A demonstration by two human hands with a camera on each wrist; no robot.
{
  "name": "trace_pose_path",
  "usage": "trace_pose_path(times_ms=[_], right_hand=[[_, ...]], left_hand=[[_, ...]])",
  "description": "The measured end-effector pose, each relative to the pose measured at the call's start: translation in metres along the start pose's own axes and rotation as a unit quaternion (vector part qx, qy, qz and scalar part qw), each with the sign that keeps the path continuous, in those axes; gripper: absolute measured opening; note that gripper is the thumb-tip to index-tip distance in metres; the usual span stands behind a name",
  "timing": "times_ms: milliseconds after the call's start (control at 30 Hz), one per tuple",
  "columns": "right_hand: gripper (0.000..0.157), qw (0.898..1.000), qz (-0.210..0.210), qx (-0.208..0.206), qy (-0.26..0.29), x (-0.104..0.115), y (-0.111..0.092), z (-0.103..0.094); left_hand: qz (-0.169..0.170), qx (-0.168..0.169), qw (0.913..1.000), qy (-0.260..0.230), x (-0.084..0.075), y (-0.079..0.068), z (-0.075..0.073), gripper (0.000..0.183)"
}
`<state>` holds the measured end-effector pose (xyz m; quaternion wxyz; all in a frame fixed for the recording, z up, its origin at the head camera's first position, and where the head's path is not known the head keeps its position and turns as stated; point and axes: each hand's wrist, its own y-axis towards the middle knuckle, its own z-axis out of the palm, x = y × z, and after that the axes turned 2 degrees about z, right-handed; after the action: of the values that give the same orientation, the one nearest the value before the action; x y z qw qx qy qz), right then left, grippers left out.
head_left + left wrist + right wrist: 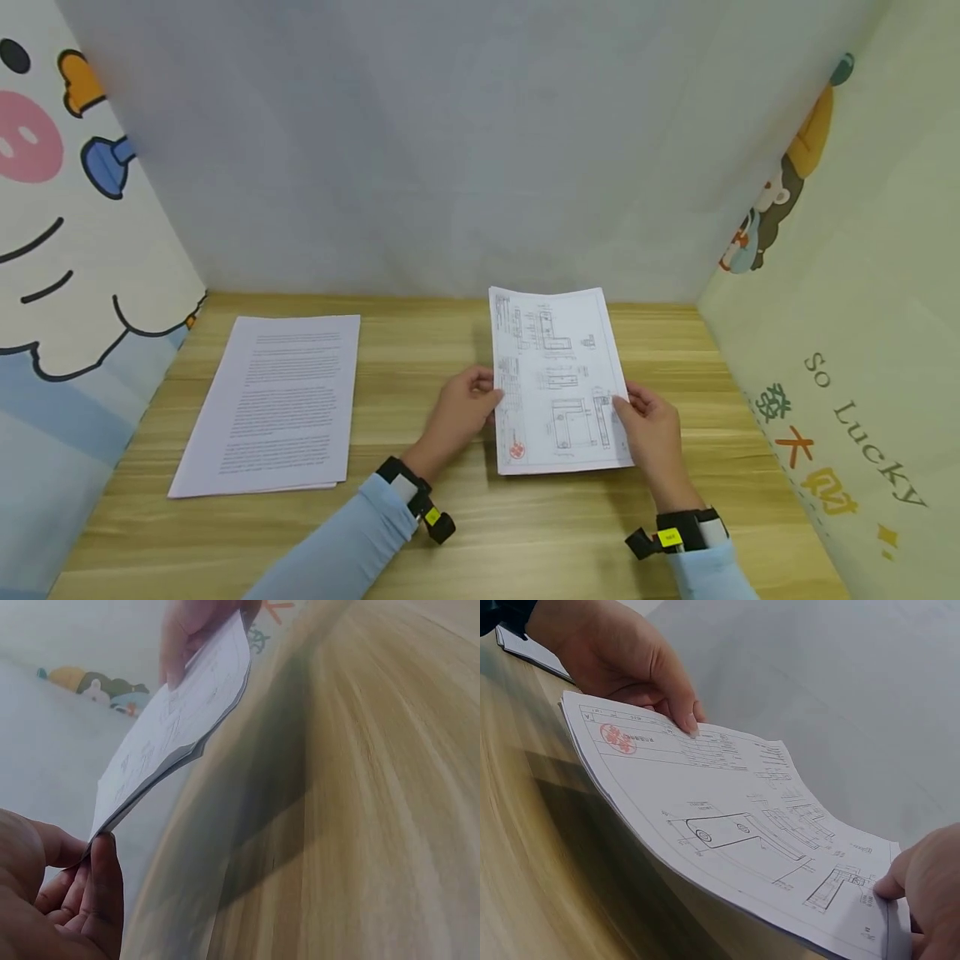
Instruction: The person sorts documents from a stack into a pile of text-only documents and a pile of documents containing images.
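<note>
While my left grip (459,407) and right grip (654,432) pinch opposite edges of the drawing sheets (561,379), raised and right of the text pages (288,408), I judge the step is steadying them; the next move calls for even tension from both sides.

left fingers (105,881) and right fingers (645,393) both pinch, well apart.
</note>
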<state>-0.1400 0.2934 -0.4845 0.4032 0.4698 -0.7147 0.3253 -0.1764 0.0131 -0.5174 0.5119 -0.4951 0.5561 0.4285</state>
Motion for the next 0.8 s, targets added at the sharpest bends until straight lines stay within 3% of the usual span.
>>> trace_pose_path(times_ms=[267, 667, 800], right_hand=[[0.042, 1.0, -0.012, -0.011, -0.026, -0.007, 0.005, -0.012], [0.038, 0.996, -0.047, -0.013, -0.068, -0.023, 0.014, -0.004], [0.035, 0.992, -0.065, -0.016, -0.107, -0.028, 0.015, -0.001]], left_hand=[[0.006, 0.0, 0.9998, 0.022, 0.0, 0.006, 0.019, 0.025], [-0.007, 0.01, 0.9971, 0.075, 0.006, 0.012, 0.03, 0.027], [0.001, 0.01, 0.9921, 0.125, 0.01, 0.014, 0.033, 0.026]])
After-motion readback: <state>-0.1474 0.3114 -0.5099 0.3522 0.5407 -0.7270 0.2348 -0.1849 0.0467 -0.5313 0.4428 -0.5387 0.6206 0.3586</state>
